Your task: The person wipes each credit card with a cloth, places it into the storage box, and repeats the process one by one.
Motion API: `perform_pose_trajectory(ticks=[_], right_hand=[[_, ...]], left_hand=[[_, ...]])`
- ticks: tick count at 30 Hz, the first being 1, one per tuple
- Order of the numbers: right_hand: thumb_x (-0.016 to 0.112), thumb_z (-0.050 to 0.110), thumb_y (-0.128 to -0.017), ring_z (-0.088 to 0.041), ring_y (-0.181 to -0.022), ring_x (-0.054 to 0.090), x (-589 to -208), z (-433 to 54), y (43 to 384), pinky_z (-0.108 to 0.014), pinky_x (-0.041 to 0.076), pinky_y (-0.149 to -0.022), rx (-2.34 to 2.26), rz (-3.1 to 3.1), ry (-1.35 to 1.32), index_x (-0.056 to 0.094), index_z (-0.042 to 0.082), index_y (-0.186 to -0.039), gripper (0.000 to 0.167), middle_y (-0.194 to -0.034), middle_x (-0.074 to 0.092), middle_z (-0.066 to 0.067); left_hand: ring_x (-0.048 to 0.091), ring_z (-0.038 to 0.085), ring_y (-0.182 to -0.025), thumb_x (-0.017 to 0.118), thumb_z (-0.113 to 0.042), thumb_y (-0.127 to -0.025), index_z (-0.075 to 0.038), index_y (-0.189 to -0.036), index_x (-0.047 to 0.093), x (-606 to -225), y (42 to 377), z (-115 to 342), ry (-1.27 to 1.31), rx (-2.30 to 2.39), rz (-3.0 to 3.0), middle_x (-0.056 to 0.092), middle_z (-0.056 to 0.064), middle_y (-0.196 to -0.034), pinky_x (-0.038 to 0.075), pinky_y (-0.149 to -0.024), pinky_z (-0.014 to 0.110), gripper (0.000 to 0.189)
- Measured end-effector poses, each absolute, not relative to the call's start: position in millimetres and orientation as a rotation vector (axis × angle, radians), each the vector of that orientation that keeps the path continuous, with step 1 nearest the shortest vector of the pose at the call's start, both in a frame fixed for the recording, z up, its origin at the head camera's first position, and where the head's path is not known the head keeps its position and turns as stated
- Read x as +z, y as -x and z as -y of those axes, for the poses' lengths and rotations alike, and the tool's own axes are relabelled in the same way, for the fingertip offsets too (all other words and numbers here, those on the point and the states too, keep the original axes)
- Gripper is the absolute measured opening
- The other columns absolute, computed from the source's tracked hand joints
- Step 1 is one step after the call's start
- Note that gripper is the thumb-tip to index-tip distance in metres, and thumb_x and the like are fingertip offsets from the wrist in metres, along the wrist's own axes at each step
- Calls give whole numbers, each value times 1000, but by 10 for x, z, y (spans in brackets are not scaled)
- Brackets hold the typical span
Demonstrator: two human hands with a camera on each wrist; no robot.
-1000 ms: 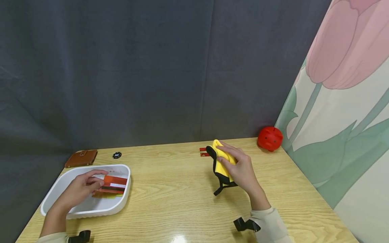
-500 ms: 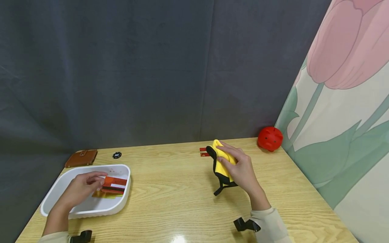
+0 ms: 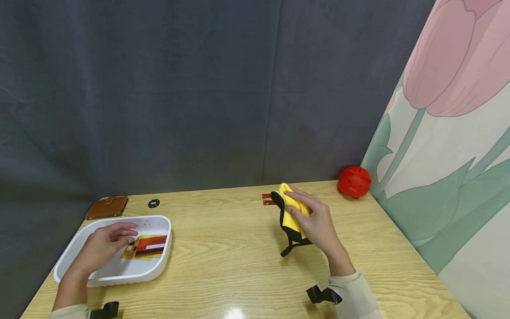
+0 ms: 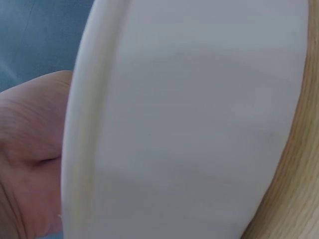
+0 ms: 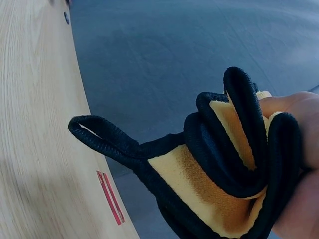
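Observation:
My right hand (image 3: 314, 221) grips a folded yellow cloth (image 3: 292, 217) with black edging and holds it above the table; in the right wrist view a black loop sticks out from the cloth (image 5: 209, 184). On the left, my left hand (image 3: 103, 243) reaches into a white tray (image 3: 119, 280), its fingers spread a little from the thumb. Just beyond the fingertips, a red card (image 3: 153, 243) with a dark stripe and white strip lies over an orange-yellow card (image 3: 129, 252). The tray's side wall (image 4: 189, 124) blocks the left wrist view of the fingers.
A brown wallet (image 3: 106, 208) and a black chip (image 3: 153, 203) lie behind the tray. Small red strips (image 3: 268, 202) are on the table behind the cloth. A red piggy bank (image 3: 354, 182) stands at the back right corner. A dark curtain (image 3: 199, 97) hangs behind.
The red card has left my left fingers and settled lower on the other card, whose left part shows more now. The right hand and cloth stay put.

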State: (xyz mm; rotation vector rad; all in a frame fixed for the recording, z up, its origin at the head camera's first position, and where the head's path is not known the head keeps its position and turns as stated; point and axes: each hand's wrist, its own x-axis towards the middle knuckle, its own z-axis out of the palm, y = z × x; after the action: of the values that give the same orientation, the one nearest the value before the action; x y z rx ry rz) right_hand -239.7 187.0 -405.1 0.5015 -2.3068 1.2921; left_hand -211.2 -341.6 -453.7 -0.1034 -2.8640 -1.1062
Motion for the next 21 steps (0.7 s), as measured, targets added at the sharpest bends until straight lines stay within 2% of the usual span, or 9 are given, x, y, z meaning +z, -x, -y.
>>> perform_pose_trajectory(ticks=[5,12,16,21], right_hand=[[80,5,-89,-20,-109,61,-4032,-1893,2378,-13,52,-77,1300,2309,-486,76,18,-125,39,-141,68,-1],[80,4,-89,-28,-122,63,-3982,-2024,2348,-8,52,-83,1325,2285,-451,76,15,-126,39,-142,67,-6],[79,5,-90,-28,-123,62,-3941,-2089,2341,-7,51,-82,1316,2282,-447,75,16,-127,39,-143,66,-5],[79,4,-90,-21,-124,62,-3919,-2110,2342,-8,52,-83,1322,2252,-458,75,16,-126,39,-143,66,-5]], left_hand=[[68,-9,-89,71,-9,-97,2,-130,66,-4450,2090,3325,208,-1147,2790,77,18,-113,56,-75,12,35],[71,0,-95,71,-14,-98,-10,-126,70,-4072,2158,2725,458,-1193,2658,77,12,-114,57,-81,13,28],[72,10,-98,71,-13,-98,-15,-125,71,-3881,2320,2226,558,-1193,2675,78,4,-114,59,-85,23,27],[71,16,-105,69,-14,-100,-18,-128,70,-3809,2561,1640,723,-1278,2710,75,1,-117,59,-92,37,28]])
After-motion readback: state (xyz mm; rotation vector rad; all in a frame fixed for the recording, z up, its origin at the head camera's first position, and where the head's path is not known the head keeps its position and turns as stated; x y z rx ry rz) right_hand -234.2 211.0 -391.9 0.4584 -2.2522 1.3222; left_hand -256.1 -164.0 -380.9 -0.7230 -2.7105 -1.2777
